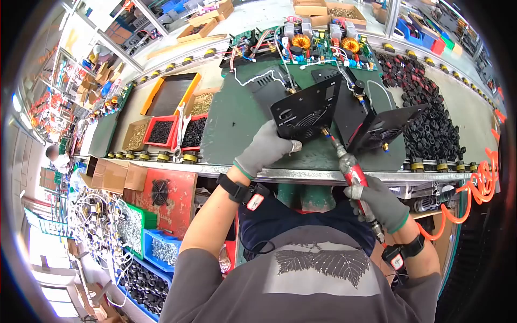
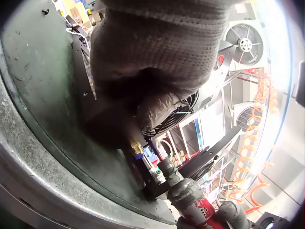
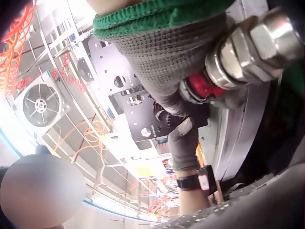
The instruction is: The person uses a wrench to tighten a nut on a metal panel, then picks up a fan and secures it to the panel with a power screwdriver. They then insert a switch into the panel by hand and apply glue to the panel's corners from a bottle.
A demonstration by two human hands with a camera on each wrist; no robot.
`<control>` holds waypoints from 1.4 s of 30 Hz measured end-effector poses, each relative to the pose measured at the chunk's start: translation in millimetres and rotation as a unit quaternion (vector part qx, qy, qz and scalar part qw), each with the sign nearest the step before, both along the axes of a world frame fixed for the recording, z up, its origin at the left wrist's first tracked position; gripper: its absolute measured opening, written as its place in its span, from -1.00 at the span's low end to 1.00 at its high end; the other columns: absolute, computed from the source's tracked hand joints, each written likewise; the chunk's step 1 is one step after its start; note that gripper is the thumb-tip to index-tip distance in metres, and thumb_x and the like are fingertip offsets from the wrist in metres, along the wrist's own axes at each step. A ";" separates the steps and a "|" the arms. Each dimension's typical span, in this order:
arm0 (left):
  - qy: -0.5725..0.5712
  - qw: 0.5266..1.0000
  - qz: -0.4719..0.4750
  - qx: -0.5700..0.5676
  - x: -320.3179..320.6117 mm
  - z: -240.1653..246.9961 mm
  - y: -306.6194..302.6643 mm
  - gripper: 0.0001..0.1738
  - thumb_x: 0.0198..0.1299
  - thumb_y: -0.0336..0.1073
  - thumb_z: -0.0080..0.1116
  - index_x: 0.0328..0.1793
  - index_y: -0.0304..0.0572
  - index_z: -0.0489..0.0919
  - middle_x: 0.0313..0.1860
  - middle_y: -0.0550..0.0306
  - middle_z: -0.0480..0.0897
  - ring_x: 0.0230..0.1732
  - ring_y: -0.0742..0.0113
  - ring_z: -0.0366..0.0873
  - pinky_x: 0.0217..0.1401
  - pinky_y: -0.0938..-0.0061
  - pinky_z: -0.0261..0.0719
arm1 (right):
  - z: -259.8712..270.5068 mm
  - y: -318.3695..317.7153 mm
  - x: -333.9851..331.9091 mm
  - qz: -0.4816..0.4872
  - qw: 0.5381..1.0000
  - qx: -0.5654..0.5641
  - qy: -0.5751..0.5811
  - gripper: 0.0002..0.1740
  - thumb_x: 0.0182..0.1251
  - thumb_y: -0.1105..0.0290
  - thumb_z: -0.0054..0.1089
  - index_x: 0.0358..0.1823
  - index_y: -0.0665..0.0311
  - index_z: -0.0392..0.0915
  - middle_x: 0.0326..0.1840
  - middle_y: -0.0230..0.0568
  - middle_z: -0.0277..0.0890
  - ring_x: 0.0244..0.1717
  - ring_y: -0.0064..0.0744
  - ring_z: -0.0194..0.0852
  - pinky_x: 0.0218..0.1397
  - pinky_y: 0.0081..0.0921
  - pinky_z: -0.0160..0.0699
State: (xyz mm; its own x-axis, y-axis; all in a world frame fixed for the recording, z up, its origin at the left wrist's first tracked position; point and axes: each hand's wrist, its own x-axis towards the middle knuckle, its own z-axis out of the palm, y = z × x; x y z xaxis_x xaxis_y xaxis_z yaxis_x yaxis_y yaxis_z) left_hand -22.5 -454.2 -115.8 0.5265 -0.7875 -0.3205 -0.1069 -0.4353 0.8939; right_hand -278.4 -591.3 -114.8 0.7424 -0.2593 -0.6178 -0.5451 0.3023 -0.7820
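Note:
My gloved left hand [image 1: 266, 149] grips the lower left edge of a black metal panel [image 1: 323, 99], which stands tilted up and carries a round fan grille and white lettering. In my gloved right hand [image 1: 383, 202] is a red and silver air screwdriver [image 1: 353, 171], fingers wrapped round its body. Its tip is right by a brass fitting [image 1: 325, 131] at the panel's lower right corner. The left wrist view shows the same screwdriver [image 2: 195, 205] pointing up at that corner, while the glove [image 2: 157, 47] hides much of the panel. A second black panel [image 1: 390, 124] with a fan stands to the right.
Circuit boards [image 1: 323, 46] with copper coils lie at the back of the green mat [image 1: 231, 124]. Black plastic parts [image 1: 431, 129] are heaped at right, near a coiled orange hose [image 1: 484, 172]. Red bins [image 1: 161, 131] of screws and a wrench [image 1: 180, 132] lie at left.

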 end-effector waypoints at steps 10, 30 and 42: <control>-0.388 0.914 0.112 -0.049 137.0 -105.2 72.6 -0.63 0.17 -0.24 0.33 0.08 -0.20 0.69 -0.09 0.03 0.74 -0.12 0.22 0.68 0.04 0.38 0.60 | 52.6 -34.4 -111.7 0.228 0.810 -0.532 0.100 -0.53 -0.10 0.05 0.44 -0.22 0.21 0.63 -0.36 -0.01 0.63 -0.32 -0.04 0.64 -0.18 -0.19 0.57; -0.452 0.861 0.230 0.030 210.7 -80.8 155.2 -0.81 0.16 -0.49 0.24 -0.08 -0.29 0.67 -0.26 -0.02 0.73 -0.23 0.28 0.67 -0.06 0.42 0.58 | -111.9 -125.2 -162.4 0.470 0.607 -0.377 0.518 -0.46 -0.04 -0.13 0.31 -0.13 0.08 0.77 -0.14 -0.19 0.72 -0.13 -0.10 0.68 -0.03 -0.21 0.63; -0.296 0.936 -0.063 -0.182 14.8 -23.9 19.8 -0.21 -0.04 -0.29 0.60 0.33 -0.31 0.48 0.08 -0.03 0.70 0.08 0.27 0.65 0.18 0.37 0.58 | -87.6 -85.1 -132.8 0.382 0.663 -0.454 0.457 -0.39 0.10 -0.15 0.20 -0.03 0.21 0.72 -0.14 -0.06 0.73 -0.07 -0.02 0.70 -0.03 -0.15 0.64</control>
State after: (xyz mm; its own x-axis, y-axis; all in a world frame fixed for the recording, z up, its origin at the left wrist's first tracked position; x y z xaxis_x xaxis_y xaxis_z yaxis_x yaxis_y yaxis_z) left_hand -7.7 -434.4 -139.7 0.4224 -0.8558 0.2985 -0.6599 -0.0646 0.7486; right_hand -411.2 -676.4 -202.4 0.2943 -0.5963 -0.7469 -0.6396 -0.7036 0.3096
